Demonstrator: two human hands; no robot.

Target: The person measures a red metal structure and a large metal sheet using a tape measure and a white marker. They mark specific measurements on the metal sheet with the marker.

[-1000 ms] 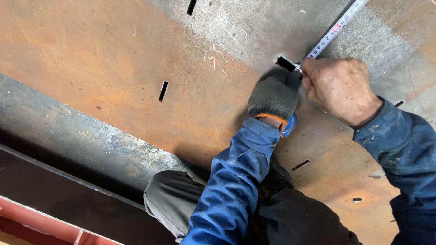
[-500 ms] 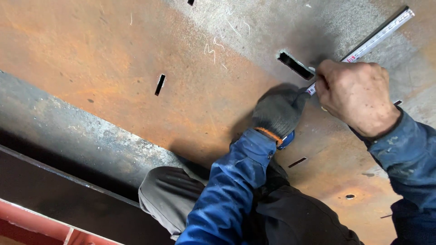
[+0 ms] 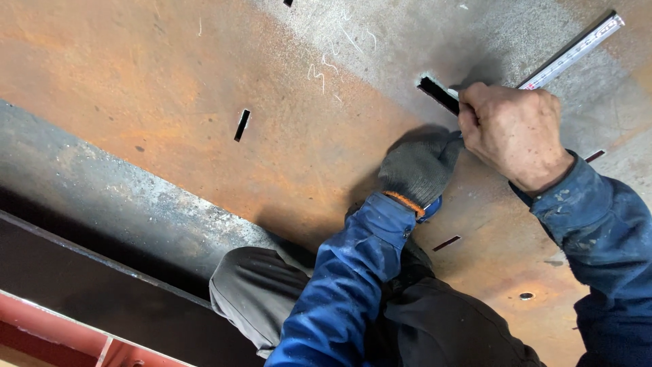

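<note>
The bare right hand [image 3: 514, 132] has its fingers pinched on a steel rule [image 3: 569, 53] whose near end sits at the edge of a black slot [image 3: 438, 95] in the rusty steel plate [image 3: 170, 102]. Just below that slot the gloved left hand [image 3: 420, 168] is curled shut against the plate; I cannot tell what it grips. The rule lies slantwise away from the slot, and I reckon a slight nudge from the glove could skew it. The slot's cut edge could nick bare knuckles.
</note>
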